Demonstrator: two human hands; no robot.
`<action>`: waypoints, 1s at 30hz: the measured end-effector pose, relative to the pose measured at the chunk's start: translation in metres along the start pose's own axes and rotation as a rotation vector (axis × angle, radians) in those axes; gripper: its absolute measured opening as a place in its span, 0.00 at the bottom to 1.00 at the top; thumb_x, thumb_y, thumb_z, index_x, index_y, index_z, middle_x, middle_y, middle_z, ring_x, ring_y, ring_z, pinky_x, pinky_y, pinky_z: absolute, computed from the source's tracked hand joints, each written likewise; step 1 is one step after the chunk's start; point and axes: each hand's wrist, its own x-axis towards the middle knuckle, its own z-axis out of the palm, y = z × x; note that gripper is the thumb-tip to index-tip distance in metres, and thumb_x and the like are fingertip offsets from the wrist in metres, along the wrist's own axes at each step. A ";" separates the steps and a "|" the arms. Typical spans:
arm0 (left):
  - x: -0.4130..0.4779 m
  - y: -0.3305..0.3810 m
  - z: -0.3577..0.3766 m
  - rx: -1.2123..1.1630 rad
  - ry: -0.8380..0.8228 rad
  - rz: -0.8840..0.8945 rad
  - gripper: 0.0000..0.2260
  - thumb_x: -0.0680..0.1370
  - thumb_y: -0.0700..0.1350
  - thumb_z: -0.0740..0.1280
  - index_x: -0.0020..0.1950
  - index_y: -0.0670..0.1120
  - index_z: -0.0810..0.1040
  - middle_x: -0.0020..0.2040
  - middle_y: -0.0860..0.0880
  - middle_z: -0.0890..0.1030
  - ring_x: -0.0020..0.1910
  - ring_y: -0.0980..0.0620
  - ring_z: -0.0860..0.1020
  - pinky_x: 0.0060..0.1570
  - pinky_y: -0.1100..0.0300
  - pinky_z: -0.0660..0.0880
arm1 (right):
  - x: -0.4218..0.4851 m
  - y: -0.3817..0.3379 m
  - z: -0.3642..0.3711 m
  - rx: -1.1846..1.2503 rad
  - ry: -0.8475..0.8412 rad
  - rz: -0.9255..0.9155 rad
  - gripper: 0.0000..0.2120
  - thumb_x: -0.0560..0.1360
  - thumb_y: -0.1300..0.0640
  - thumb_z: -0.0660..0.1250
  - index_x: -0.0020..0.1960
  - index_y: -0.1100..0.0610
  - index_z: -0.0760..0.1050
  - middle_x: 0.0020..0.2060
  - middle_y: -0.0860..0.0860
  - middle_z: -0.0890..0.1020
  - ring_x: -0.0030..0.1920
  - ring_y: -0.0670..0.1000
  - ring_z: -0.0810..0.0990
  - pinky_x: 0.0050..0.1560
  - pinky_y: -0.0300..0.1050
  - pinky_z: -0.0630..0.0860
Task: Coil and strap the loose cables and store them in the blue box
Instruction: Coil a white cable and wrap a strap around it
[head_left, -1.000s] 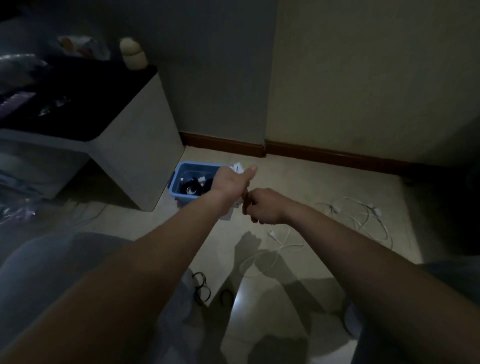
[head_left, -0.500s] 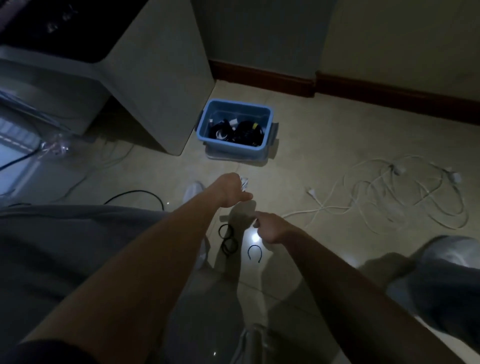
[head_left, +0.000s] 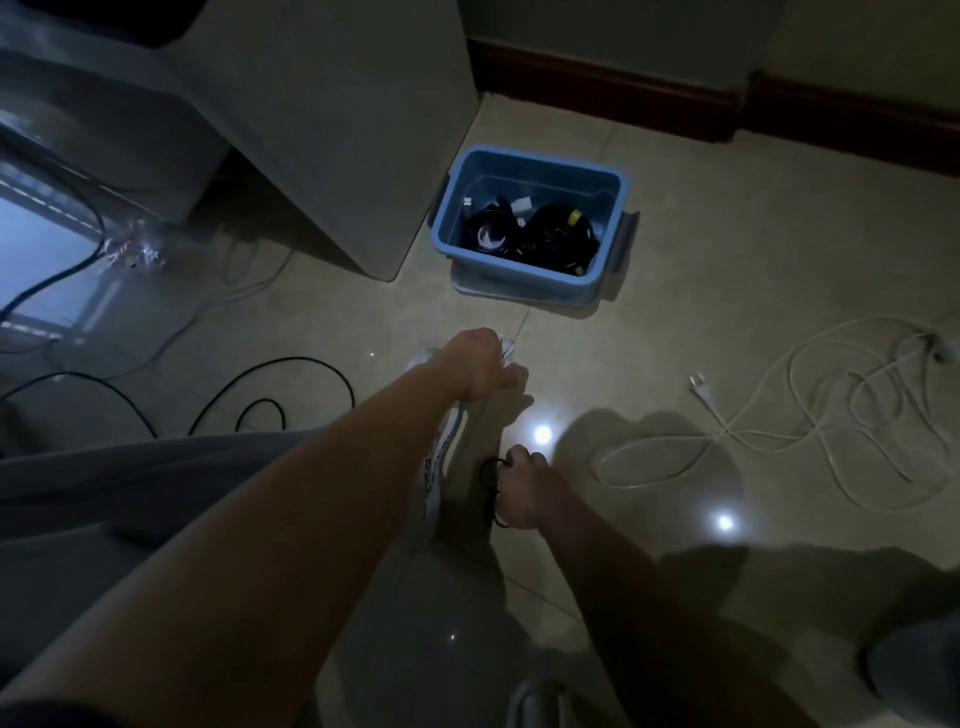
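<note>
The blue box (head_left: 519, 270) stands on the tiled floor and holds coiled black cables (head_left: 550, 236). My left hand (head_left: 480, 366) hangs above the floor in front of the box and grips a small white bundle (head_left: 506, 347). Lower down, my right hand (head_left: 524, 491) is at floor level with its fingers closed round thin black strap loops (head_left: 488, 483). A loose white cable (head_left: 779, 441) with a plug sprawls on the floor to the right.
A white cabinet (head_left: 332, 130) stands left of the box. Black cables (head_left: 270, 389) loop across the floor at the left. A white shoe (head_left: 441, 457) lies under my left forearm. A dark skirting board (head_left: 727, 109) runs along the wall.
My head has tilted down and my right hand has dropped to the floor and taken hold of the black strap loops. My left hand still holds the white bundle.
</note>
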 end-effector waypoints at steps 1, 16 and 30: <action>0.000 0.001 -0.001 -0.006 0.007 0.000 0.18 0.80 0.51 0.68 0.58 0.37 0.75 0.48 0.44 0.72 0.47 0.48 0.71 0.46 0.58 0.65 | -0.001 0.001 -0.004 0.031 0.006 0.006 0.19 0.78 0.51 0.64 0.66 0.59 0.75 0.68 0.58 0.65 0.65 0.62 0.68 0.63 0.53 0.72; -0.081 0.089 -0.104 -0.428 0.129 0.050 0.18 0.77 0.54 0.72 0.38 0.41 0.73 0.30 0.42 0.74 0.25 0.49 0.70 0.28 0.59 0.68 | -0.165 0.036 -0.189 1.029 0.687 -0.028 0.12 0.76 0.69 0.64 0.49 0.61 0.86 0.47 0.59 0.86 0.47 0.56 0.85 0.55 0.52 0.82; -0.169 0.183 -0.187 -1.025 0.229 0.341 0.11 0.74 0.41 0.72 0.33 0.37 0.81 0.24 0.46 0.69 0.22 0.50 0.67 0.26 0.62 0.67 | -0.329 0.047 -0.285 1.171 0.964 -0.172 0.16 0.68 0.74 0.73 0.48 0.57 0.77 0.41 0.57 0.81 0.40 0.53 0.83 0.39 0.43 0.82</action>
